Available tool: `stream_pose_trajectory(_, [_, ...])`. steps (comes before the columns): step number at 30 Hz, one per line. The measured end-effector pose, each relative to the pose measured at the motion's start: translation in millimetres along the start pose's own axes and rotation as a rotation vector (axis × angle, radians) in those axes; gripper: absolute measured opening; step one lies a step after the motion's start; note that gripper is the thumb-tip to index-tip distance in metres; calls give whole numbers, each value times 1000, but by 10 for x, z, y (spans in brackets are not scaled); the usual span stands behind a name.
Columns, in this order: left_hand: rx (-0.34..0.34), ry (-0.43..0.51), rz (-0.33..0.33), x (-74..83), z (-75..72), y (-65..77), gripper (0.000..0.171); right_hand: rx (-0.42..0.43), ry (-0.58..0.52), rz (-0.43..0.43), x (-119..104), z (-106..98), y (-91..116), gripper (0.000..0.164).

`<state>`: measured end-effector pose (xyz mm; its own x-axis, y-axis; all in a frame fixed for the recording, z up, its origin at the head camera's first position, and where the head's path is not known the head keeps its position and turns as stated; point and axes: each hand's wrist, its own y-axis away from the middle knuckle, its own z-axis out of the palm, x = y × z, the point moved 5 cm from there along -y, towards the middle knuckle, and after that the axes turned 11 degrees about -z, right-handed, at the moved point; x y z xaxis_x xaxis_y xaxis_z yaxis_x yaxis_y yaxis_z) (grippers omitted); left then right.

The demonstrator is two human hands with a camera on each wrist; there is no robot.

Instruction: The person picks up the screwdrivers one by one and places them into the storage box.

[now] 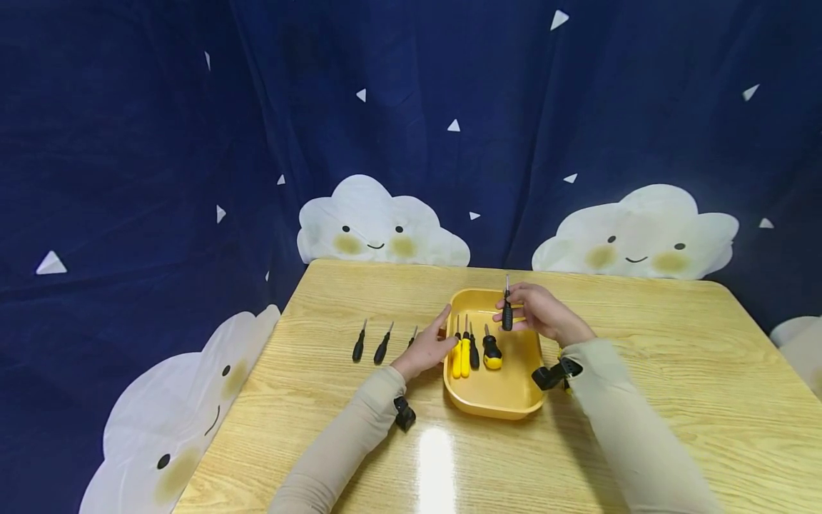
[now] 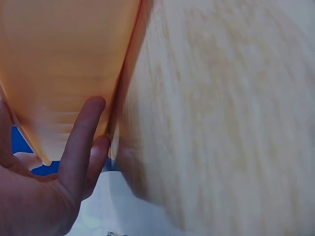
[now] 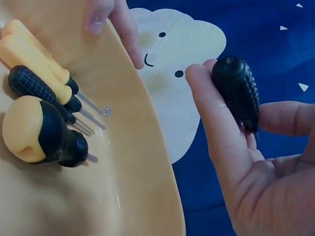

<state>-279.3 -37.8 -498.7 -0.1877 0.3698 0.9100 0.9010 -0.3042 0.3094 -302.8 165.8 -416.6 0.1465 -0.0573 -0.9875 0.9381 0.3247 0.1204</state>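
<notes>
Above the right side of a yellow-orange tray [image 1: 494,410], my right hand [image 1: 542,312] pinches a small black-handled screwdriver [image 3: 236,91] between thumb and fingers, its shaft pointing up in the head view. My left hand [image 1: 429,350] holds the tray's left wall, fingers [image 2: 83,142] stretched along the outside and thumb over the rim. Inside the tray lie two yellow-handled screwdrivers [image 1: 461,359], a slim black screwdriver [image 1: 474,353] and a stubby black-and-yellow screwdriver [image 1: 491,351], roughly side by side.
Left of the tray, black screwdrivers lie in a spaced row on the wooden table [image 1: 674,357]: one at the far left [image 1: 358,348], a middle one [image 1: 382,348], and a third [image 1: 413,337] partly behind my left hand. A dark blue curtain [image 1: 411,143] hangs behind the table.
</notes>
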Motion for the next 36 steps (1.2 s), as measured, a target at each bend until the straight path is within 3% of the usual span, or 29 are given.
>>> stream_pose_trajectory(18, [-3,2,-2,-5,-4,-10,73,6,33,89,242,169,-134,26])
stream_pose_trajectory(25, [5,-16,8,4,-16,8,73,22,186,110,330,195,-162,36])
stream_pose_trajectory(30, [3,-9,20,6,-12,5,72,57,227,124,407,180,-181,39])
stream_pose_trajectory(36, [6,-23,29,2,-16,6,72,51,294,101,443,194,-178,28])
